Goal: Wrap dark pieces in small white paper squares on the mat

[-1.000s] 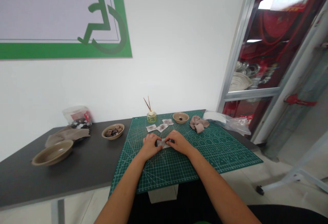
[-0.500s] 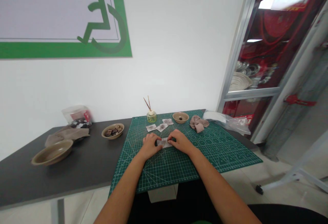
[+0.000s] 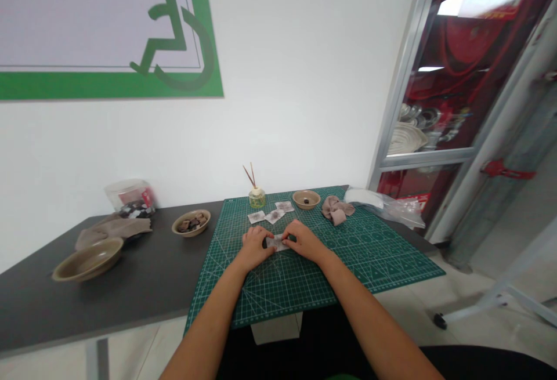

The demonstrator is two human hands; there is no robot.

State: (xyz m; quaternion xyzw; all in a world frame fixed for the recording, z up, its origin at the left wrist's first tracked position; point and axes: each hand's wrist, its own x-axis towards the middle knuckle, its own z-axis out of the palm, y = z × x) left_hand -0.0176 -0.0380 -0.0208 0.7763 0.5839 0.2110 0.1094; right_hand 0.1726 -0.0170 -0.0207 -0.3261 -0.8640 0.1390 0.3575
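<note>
Between my two hands, a small whitish paper square (image 3: 275, 242) with grey marks lies on the green cutting mat (image 3: 287, 287). My left hand (image 3: 255, 246) is closed on its left edge with thumb and fingers. From the right, my right hand (image 3: 308, 243) pinches at the paper, its thumb and fingertips close together over the square. Whether a smaller item is between those fingertips I cannot tell. Just beyond my hands lie three similar squares: a left one (image 3: 256, 217), a middle one (image 3: 275, 216) and a far one (image 3: 285, 206).
Behind the squares stands a reed diffuser bottle (image 3: 257, 199). Right of it are a bowl (image 3: 316, 201) holding a small dark piece, a crumpled brown cloth (image 3: 337, 210) and a plastic bag (image 3: 391, 207). Leftward are a bowl of brown chunks (image 3: 194, 223), a larger bowl (image 3: 87, 259), cloth and a clear tub (image 3: 130, 197).
My right fingertips have shifted slightly left over the paper square. My left hand stays in the same place.
</note>
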